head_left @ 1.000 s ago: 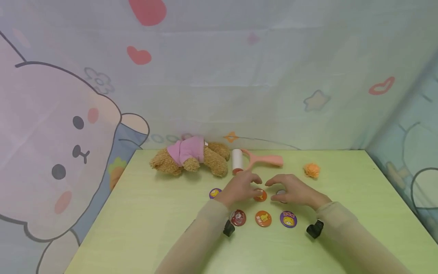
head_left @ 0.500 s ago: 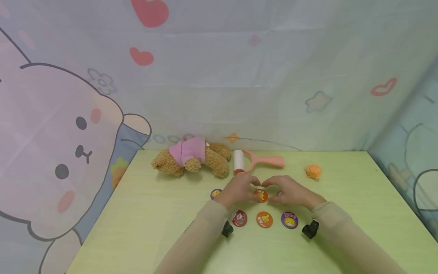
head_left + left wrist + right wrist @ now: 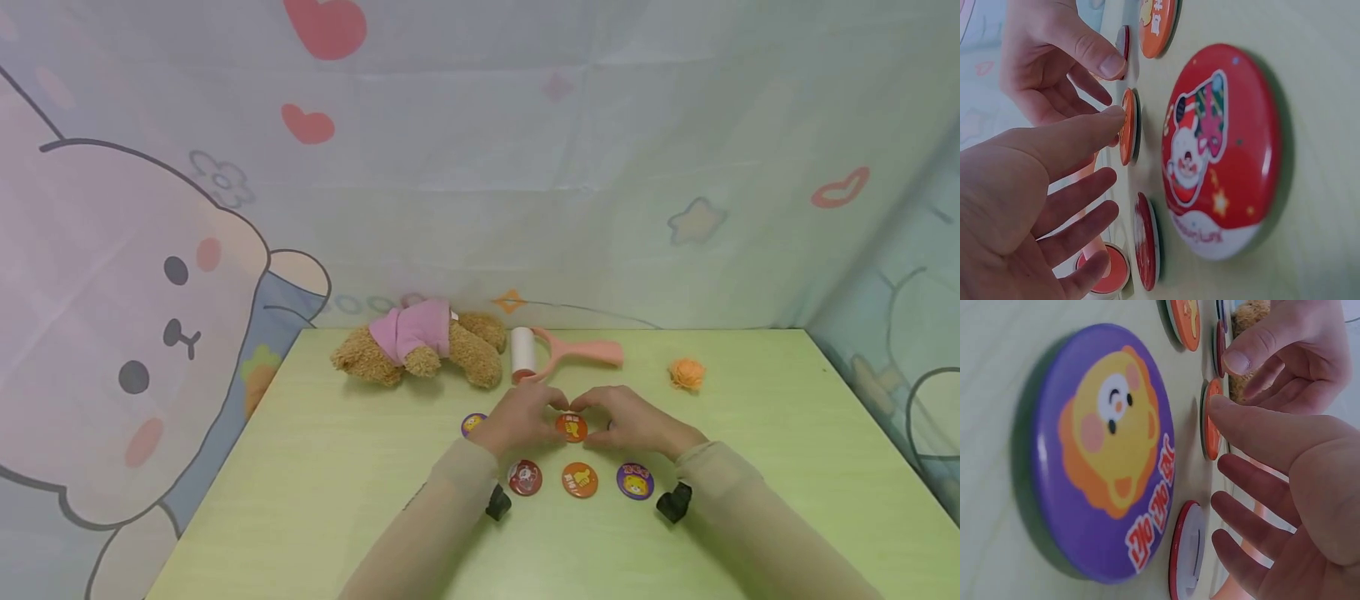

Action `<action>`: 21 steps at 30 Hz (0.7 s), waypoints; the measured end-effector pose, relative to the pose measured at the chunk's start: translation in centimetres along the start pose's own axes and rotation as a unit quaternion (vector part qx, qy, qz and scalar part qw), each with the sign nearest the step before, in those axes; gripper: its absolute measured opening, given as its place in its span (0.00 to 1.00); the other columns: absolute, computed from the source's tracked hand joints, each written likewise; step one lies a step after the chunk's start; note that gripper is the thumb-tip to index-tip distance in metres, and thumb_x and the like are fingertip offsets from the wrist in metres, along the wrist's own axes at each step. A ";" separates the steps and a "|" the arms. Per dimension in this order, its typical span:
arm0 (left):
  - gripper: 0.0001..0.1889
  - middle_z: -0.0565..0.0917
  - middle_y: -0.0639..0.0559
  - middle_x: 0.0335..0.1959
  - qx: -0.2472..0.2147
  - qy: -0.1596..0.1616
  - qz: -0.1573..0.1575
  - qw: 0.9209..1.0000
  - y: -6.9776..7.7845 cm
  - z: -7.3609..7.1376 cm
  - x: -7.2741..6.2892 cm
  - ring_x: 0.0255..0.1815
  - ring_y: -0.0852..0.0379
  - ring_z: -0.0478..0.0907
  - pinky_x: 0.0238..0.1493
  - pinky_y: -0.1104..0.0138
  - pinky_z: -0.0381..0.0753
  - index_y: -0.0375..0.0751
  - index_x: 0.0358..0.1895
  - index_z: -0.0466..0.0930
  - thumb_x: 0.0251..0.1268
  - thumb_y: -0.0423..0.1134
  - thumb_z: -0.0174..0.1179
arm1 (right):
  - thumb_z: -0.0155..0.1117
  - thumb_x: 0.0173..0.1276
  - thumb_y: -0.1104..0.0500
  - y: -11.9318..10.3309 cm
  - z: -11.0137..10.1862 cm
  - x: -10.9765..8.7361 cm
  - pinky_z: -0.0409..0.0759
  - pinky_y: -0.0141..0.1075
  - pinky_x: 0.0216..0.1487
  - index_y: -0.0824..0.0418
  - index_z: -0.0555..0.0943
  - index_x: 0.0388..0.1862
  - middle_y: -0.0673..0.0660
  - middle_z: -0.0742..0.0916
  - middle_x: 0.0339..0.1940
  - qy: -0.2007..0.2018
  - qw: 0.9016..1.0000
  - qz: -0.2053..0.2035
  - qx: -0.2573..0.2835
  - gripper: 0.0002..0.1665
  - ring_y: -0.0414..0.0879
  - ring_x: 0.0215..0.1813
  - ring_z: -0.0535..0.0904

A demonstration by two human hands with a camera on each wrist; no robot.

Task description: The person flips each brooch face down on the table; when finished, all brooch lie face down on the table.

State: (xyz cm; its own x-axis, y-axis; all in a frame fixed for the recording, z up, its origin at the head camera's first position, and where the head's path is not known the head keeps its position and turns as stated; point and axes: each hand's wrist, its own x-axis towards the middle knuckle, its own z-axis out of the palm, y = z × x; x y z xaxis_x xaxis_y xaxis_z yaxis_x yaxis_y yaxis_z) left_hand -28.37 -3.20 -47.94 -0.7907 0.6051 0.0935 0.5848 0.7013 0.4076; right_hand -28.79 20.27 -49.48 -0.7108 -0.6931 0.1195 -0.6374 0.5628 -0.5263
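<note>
An orange button badge [image 3: 572,427] lies on the table between my two hands. My left hand [image 3: 522,419] arches at its left, its thumb tip at the rim in the left wrist view, other fingers spread loosely. From the other side my right hand [image 3: 632,421] curves in, its thumb overlapping the badge's edge in the right wrist view. In the head view the index fingertips nearly meet behind the badge. A red-rimmed badge [image 3: 1188,550] lies pin side up beneath my right hand. By my left hand rests a red badge [image 3: 1146,240].
Nearer the front lie a red badge [image 3: 525,477], an orange badge [image 3: 580,480] and a purple bear badge [image 3: 635,481]. Another purple badge [image 3: 473,424] is partly covered by my left arm. Behind are a teddy bear [image 3: 420,343], a lint roller [image 3: 570,352] and an orange flower [image 3: 687,374].
My right hand has shifted left, narrowing the gap between the two hands around the orange badge. The left hand has stayed nearly in place.
</note>
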 end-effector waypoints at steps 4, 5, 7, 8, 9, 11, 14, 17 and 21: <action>0.20 0.90 0.58 0.50 -0.004 -0.005 -0.012 1.000 0.0 0.2 0.1 0.58 0.53 0.83 0.61 0.63 0.80 0.47 0.53 0.89 0.55 0.42 0.80 | 0.78 0.63 0.62 -0.1 0.0 0.1 0.86 0.41 0.47 0.67 0.84 0.60 0.59 0.89 0.57 -0.003 1.000 0.002 0.007 0.27 0.52 0.53 0.84; 0.21 0.90 0.58 0.51 -0.006 -0.006 -0.017 1.000 0.0 0.2 0.1 0.58 0.53 0.83 0.60 0.63 0.81 0.47 0.53 0.89 0.55 0.41 0.80 | 0.78 0.63 0.62 -0.1 0.0 0.1 0.86 0.41 0.47 0.66 0.84 0.60 0.59 0.89 0.57 -0.003 1.000 0.003 0.006 0.27 0.52 0.52 0.84; 0.21 0.90 0.58 0.50 -0.008 -0.008 -0.026 1.000 0.0 0.3 0.1 0.55 0.55 0.82 0.57 0.65 0.81 0.47 0.53 0.89 0.55 0.41 0.80 | 0.78 0.62 0.62 -0.1 0.0 0.1 0.86 0.42 0.49 0.66 0.84 0.60 0.59 0.89 0.57 -0.003 1.000 0.006 0.004 0.27 0.52 0.53 0.84; 0.21 0.90 0.57 0.50 -0.010 -0.009 -0.030 0.999 0.0 0.3 0.1 0.53 0.56 0.82 0.55 0.65 0.81 0.47 0.53 0.89 0.55 0.41 0.80 | 0.79 0.62 0.62 -0.1 0.0 0.1 0.86 0.43 0.51 0.66 0.84 0.60 0.58 0.89 0.57 -0.003 1.000 0.007 0.003 0.27 0.53 0.54 0.84; 0.21 0.90 0.57 0.51 -0.011 -0.009 -0.034 0.999 0.0 0.4 0.1 0.52 0.56 0.82 0.54 0.65 0.81 0.47 0.54 0.89 0.55 0.41 0.80 | 0.79 0.62 0.62 -0.1 0.0 0.2 0.85 0.43 0.52 0.66 0.84 0.60 0.58 0.89 0.57 -0.003 1.000 0.008 0.001 0.27 0.53 0.55 0.84; 0.21 0.89 0.56 0.51 -0.011 -0.010 -0.039 0.999 0.0 0.4 0.1 0.50 0.56 0.81 0.52 0.65 0.81 0.46 0.54 0.89 0.55 0.41 0.79 | 0.79 0.62 0.62 0.0 0.1 0.2 0.85 0.45 0.54 0.67 0.84 0.60 0.58 0.89 0.57 -0.002 1.000 0.008 -0.002 0.27 0.53 0.57 0.84; 0.22 0.90 0.54 0.51 -0.006 -0.008 -0.041 0.999 0.0 0.5 0.1 0.49 0.56 0.83 0.52 0.65 0.82 0.44 0.54 0.89 0.55 0.41 0.80 | 0.80 0.62 0.61 0.1 0.2 0.3 0.85 0.46 0.56 0.66 0.84 0.60 0.58 0.89 0.57 0.000 1.000 0.007 -0.008 0.27 0.53 0.57 0.85; 0.22 0.90 0.54 0.50 -0.002 -0.008 -0.040 0.999 0.1 0.5 0.3 0.49 0.57 0.84 0.53 0.66 0.82 0.44 0.54 0.89 0.54 0.40 0.80 | 0.80 0.61 0.62 0.2 0.3 0.4 0.84 0.48 0.57 0.66 0.85 0.59 0.57 0.89 0.56 0.002 1.000 0.003 -0.010 0.27 0.53 0.57 0.85; 0.20 0.90 0.55 0.48 -0.002 -0.010 -0.041 0.999 0.1 0.7 0.4 0.47 0.59 0.84 0.51 0.67 0.82 0.45 0.52 0.89 0.54 0.39 0.80 | 0.81 0.60 0.62 0.2 0.3 0.4 0.82 0.52 0.62 0.65 0.85 0.59 0.56 0.90 0.56 0.002 1.000 0.002 -0.012 0.27 0.53 0.59 0.84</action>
State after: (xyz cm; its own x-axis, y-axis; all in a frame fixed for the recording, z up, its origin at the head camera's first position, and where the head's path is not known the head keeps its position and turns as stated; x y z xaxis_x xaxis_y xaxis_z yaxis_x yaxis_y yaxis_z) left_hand -28.52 -2.68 -48.49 -0.8315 0.5540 0.0413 0.5184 0.7471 0.4161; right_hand -29.08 19.93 -49.81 -0.7142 -0.6895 0.1202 -0.6412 0.5758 -0.5073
